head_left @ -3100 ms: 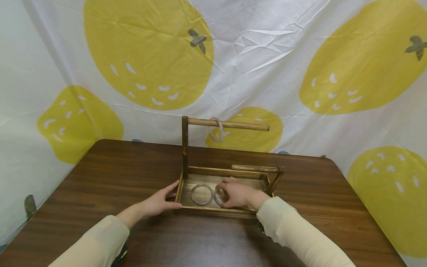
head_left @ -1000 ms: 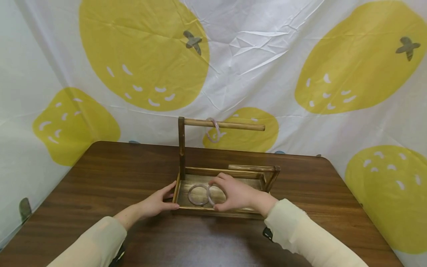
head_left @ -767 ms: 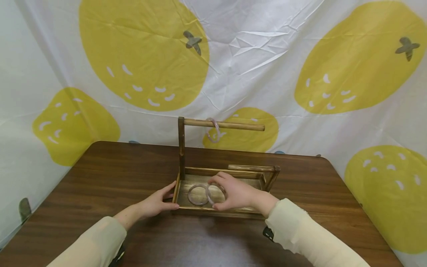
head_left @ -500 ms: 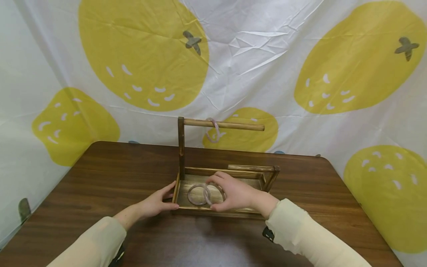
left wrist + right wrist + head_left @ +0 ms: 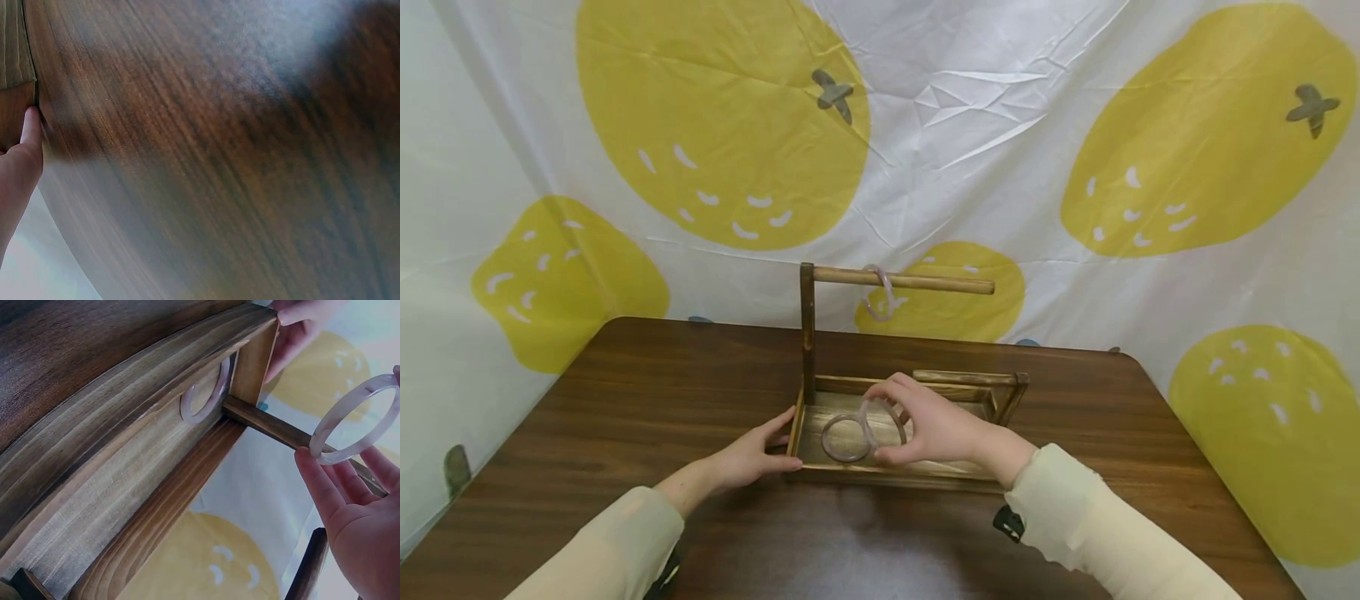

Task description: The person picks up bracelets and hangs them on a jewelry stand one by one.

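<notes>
Your R hand (image 5: 940,425) has its grip on one bangle (image 5: 340,407), pinched btwn thumb & fingers, held tilted above the wooden tray (image 5: 925,477). R wrist view shows it apart from the 2nd bangle (image 5: 824,437), which lies flat in the tray's L part. Your L hand (image 5: 752,454) rests at the tray's L end, grip wide, thumb at front corner. 3rd bangle (image 5: 889,296) hangs around the upper bar (image 5: 940,284). Tray's on the brown surface (image 5: 700,367).

Right hand (image 5: 936,423) and its bangle (image 5: 340,406) now higher
</notes>
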The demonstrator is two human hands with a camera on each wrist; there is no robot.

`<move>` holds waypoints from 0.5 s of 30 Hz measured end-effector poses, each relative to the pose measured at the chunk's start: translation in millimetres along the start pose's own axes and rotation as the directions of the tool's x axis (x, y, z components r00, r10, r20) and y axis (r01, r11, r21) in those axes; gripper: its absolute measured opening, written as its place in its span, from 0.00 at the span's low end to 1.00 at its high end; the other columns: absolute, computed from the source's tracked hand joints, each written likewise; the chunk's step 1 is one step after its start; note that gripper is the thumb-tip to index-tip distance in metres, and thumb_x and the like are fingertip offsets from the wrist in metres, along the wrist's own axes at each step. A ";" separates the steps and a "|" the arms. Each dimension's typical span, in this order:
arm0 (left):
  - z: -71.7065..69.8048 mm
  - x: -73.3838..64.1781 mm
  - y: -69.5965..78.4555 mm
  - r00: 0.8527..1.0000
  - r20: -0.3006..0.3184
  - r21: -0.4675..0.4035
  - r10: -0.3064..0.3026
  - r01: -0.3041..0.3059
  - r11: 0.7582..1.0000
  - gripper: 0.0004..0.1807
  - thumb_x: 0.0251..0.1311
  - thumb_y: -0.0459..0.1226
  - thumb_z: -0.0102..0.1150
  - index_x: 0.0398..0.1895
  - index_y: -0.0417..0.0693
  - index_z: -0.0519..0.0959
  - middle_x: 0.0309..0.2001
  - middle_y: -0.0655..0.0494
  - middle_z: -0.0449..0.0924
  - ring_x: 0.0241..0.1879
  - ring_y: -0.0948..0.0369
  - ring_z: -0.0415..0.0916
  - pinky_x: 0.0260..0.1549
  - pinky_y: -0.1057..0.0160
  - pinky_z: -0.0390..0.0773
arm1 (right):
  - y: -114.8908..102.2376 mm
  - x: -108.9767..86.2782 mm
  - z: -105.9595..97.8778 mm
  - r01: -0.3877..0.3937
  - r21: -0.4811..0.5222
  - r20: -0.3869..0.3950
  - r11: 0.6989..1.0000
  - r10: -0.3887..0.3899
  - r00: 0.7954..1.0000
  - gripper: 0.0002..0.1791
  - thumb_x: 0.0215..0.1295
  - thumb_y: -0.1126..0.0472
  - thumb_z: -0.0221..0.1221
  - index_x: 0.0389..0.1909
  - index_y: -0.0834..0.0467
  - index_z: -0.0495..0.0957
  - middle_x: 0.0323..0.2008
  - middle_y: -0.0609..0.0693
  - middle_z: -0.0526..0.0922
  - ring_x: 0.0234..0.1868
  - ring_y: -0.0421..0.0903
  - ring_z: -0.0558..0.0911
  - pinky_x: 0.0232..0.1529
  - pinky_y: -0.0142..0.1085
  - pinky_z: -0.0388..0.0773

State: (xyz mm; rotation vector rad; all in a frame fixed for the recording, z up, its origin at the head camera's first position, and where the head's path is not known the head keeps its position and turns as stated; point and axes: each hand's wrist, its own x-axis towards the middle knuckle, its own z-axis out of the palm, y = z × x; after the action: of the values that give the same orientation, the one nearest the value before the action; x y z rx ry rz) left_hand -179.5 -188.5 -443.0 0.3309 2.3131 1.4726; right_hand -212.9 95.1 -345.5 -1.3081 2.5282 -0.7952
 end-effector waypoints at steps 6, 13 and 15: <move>-0.1 0.2 -0.1 1.000 -0.002 0.007 -0.001 0.001 1.000 0.48 0.60 0.40 0.60 0.74 0.39 0.39 0.71 0.31 0.47 0.68 0.39 0.55 0.59 0.42 0.65 | 1.1 -2.2 -3.8 0.007 0.048 -0.056 0.999 -0.004 0.998 0.34 0.52 0.56 0.67 0.59 0.59 0.67 0.50 0.52 0.71 0.50 0.47 0.73 0.45 0.36 0.79; -0.5 -0.2 0.7 1.000 0.003 -0.001 -0.009 0.009 1.000 0.48 0.60 0.40 0.59 0.74 0.39 0.38 0.71 0.31 0.45 0.68 0.39 0.54 0.60 0.42 0.65 | 1.8 -4.3 -10.0 0.025 0.111 -0.094 0.994 -0.015 0.996 0.32 0.53 0.60 0.66 0.59 0.60 0.66 0.52 0.56 0.71 0.52 0.50 0.72 0.46 0.36 0.78; -0.6 0.0 0.7 1.000 -0.001 -0.006 -0.016 0.016 1.000 0.48 0.60 0.40 0.60 0.74 0.40 0.38 0.71 0.31 0.45 0.68 0.39 0.53 0.60 0.42 0.65 | 1.8 -4.6 -12.3 0.023 0.137 -0.110 0.990 -0.008 0.994 0.32 0.53 0.61 0.67 0.59 0.60 0.66 0.51 0.55 0.71 0.52 0.50 0.72 0.46 0.36 0.79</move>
State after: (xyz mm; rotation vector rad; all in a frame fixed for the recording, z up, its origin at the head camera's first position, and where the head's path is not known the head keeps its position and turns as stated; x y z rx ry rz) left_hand -179.8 -188.7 -442.1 0.3102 2.3062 1.4720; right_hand -216.3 104.2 -336.5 -1.2735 2.4958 -1.0514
